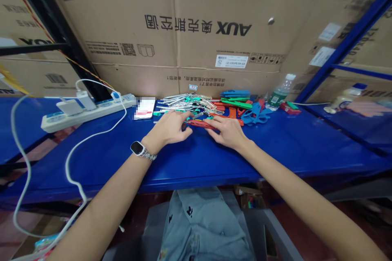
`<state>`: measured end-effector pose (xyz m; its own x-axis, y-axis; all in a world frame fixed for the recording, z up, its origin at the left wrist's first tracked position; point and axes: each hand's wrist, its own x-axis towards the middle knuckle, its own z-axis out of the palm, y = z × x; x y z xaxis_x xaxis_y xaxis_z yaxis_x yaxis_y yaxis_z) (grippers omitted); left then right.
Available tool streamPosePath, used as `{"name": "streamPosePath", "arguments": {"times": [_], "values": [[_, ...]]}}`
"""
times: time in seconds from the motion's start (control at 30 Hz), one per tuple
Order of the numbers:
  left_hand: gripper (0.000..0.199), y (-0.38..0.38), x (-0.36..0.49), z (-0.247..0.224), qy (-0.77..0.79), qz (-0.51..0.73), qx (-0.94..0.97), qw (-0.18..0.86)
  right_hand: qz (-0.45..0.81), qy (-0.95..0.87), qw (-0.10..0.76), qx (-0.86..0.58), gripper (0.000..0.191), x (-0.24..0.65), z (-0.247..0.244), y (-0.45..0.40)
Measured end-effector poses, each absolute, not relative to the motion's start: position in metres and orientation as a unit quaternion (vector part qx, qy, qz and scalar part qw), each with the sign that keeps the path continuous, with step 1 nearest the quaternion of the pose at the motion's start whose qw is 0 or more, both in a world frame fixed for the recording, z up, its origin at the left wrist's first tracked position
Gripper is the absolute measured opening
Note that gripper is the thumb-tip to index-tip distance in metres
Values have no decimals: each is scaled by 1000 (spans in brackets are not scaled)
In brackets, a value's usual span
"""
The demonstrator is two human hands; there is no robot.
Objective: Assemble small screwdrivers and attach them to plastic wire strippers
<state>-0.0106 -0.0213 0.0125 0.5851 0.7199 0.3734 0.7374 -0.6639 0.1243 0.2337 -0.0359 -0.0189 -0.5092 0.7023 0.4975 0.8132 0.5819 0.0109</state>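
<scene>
A slim red plastic piece [200, 123] lies level between my hands at the front of a mixed pile. My right hand [228, 130] has its fingertips and thumb closed on the right end of it. My left hand [171, 127], with a watch on the wrist, is curled at the other end, fingers over the thumb side. What it grips is mostly hidden under the fingers; a thin metal tip [155, 122] pokes out to its left. Just behind my hands are several metal rods [180, 100] with green ends, and orange plastic pieces [232, 113].
Blue plastic pieces [256, 115] and green strips [235, 102] lie to the right, near a water bottle [280, 93] and a small red box [290, 108]. A phone [145, 109] and a white power strip [88, 113] with cables are left. A cardboard box [190, 57] backs the blue table [196, 163].
</scene>
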Motion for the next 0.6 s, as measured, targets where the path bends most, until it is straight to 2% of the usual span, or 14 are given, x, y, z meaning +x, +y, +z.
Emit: {"name": "streamPosePath", "arguments": {"times": [0.2, 0.4, 0.6], "values": [[29, -22, -10, 16, -414, -174, -894, 9, -104, -859, 239, -440, 38, 234, -20, -36], [45, -19, -15, 11, -386, -208, -899, 10, -74, -868, 249, -424, 36, 239, -18, -36], [42, -10, -24, 5, -360, -196, -912, 26, -54, -871, 255, -416, 37, 245, -17, -34]]}}
